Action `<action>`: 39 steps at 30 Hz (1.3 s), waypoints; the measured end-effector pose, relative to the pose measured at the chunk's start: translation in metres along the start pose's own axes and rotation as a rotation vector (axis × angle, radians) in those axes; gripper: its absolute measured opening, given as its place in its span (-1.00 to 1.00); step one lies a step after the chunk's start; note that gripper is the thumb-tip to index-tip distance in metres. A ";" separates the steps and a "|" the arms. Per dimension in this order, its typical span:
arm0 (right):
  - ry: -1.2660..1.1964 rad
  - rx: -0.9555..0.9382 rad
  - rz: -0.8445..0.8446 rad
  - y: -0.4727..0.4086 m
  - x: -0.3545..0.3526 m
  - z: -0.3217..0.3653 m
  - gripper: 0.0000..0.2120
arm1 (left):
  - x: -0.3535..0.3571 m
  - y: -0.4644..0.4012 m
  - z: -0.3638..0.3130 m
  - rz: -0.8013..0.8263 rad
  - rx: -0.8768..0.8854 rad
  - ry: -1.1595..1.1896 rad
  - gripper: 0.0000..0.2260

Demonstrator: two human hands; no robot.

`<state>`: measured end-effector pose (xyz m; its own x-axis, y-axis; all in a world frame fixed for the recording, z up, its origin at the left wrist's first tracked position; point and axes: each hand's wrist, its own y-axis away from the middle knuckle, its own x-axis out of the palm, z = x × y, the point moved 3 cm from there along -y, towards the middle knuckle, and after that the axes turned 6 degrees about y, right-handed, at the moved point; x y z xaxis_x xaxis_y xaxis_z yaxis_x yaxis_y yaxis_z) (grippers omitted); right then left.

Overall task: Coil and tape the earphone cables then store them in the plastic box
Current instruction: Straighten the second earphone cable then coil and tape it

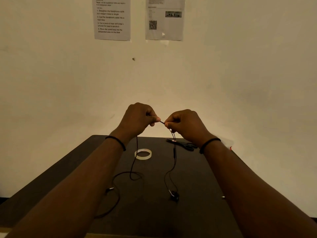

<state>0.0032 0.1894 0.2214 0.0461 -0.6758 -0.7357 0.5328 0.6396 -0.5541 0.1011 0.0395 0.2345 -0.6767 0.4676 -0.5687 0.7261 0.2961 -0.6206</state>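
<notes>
Both hands are raised above the dark table [202, 177], close together. My left hand [139, 117] and my right hand [183, 122] each pinch the black earphone cable [174, 152], with a short stretch of it taut between the fingertips. From the left hand one strand hangs down to a loose loop on the table, ending at the plug [110, 188]. From the right hand two strands hang down past the inline remote to the earbuds [174, 195] lying on the table. A roll of clear tape [143, 153] lies flat between the hanging strands.
Black-handled scissors [186, 145] lie at the table's far right, partly behind my right wrist. A pale plastic thing with a red edge [227, 144] shows beyond that wrist. Two printed sheets [112, 18] hang on the wall behind the table.
</notes>
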 end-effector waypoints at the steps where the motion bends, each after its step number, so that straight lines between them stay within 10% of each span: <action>1: 0.042 -0.021 0.004 0.000 -0.001 0.002 -0.96 | 0.000 -0.001 -0.001 0.012 0.010 -0.025 -0.87; 17: -0.507 0.080 -0.038 0.009 -0.005 0.001 -0.87 | -0.047 -0.043 -0.058 -0.306 0.358 -0.299 -0.81; 39: -0.236 0.375 0.109 0.059 0.062 -0.088 -0.82 | -0.057 -0.052 -0.039 -0.375 0.294 -0.318 -0.80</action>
<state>-0.0363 0.2176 0.1087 0.2866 -0.7047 -0.6490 0.7816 0.5638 -0.2670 0.1068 0.0304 0.3203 -0.9181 0.0880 -0.3865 0.3952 0.1284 -0.9096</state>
